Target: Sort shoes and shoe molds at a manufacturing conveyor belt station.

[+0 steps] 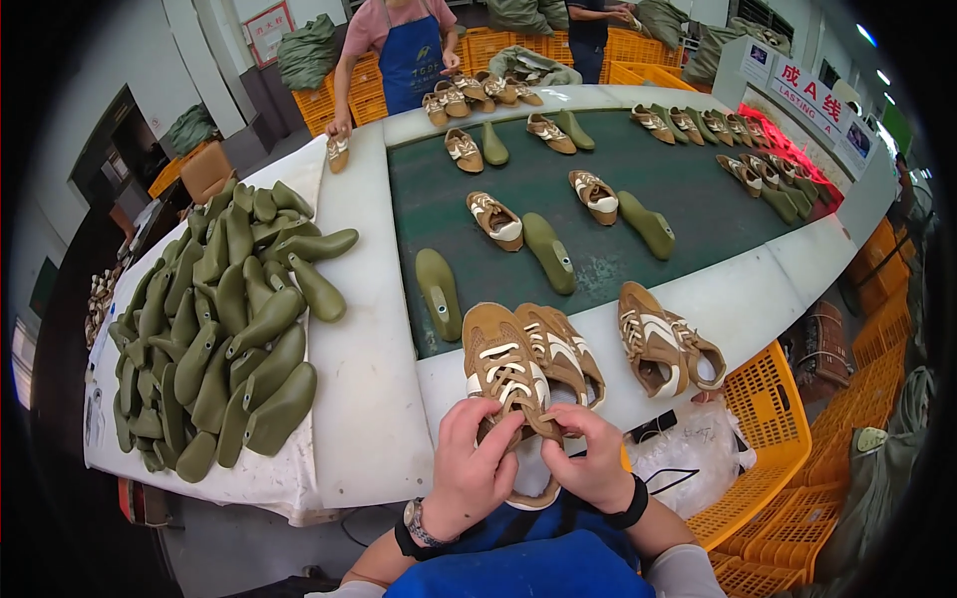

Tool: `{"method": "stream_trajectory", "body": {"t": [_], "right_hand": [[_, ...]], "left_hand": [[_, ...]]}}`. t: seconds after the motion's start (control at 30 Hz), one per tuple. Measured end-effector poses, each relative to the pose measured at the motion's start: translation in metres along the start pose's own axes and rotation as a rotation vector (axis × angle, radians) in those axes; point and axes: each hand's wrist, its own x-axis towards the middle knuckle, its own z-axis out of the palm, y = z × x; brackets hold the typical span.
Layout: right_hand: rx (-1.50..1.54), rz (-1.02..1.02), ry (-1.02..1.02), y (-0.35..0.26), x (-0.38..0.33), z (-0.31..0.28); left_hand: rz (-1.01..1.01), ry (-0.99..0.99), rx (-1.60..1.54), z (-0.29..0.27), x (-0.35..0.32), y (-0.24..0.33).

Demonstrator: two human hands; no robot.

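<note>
Close in front of me, a brown suede sneaker [495, 349] with white stripes points its toe away, its heel opening toward my body. My left hand [469, 463] pinches at the top of its lacing, fingertips closed together. Opposite it, my right hand [590, 463] pinches a brown shoelace [546, 427] between thumb and finger. The fingers partly cover the lacing and the tongue. Just beyond my right hand, more brown sneakers [564, 351] rest on the table's white edge, and another pair [666, 344] lies farther right.
A large pile of green shoe lasts [224, 309] covers the left table. Sneakers and lasts stand on the green conveyor belt [379, 214]. Across it, a person in a blue apron [411, 65] touches a sneaker [338, 152]. An orange crate [763, 439] with clear plastic bags stands at my right.
</note>
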Motion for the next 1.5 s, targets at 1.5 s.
{"method": "stream_trajectory", "body": {"t": [1.5], "right_hand": [[-0.094, -0.116, -0.245, -0.01, 0.0, 0.004]], "left_hand": [[-0.144, -0.086, 0.018, -0.012, -0.03, -0.021]]}}
